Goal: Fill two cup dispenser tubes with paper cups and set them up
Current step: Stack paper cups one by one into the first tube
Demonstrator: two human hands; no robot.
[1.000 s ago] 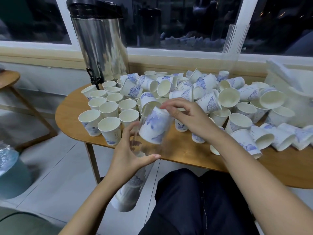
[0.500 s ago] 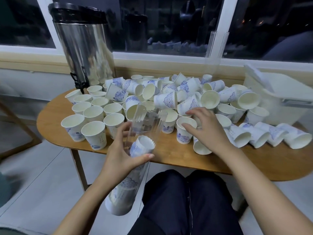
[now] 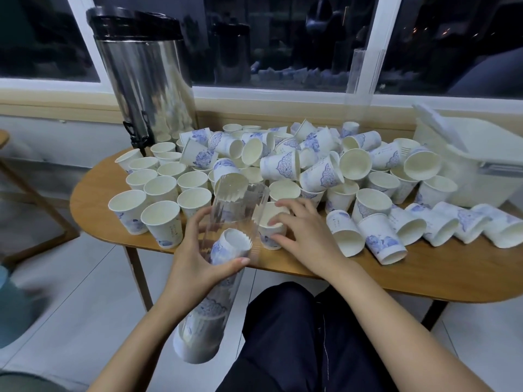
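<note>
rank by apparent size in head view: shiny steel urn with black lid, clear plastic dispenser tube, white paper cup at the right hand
1. shiny steel urn
2. clear plastic dispenser tube; nearer the camera, so 1-2 unsure
3. white paper cup

No text, brand, number or sign can be read: the paper cups [image 3: 280, 165] are printed only with blue ornament and small marks too blurred to be made out, and nothing legible is borne by the metal urn [image 3: 147, 80].
</note>
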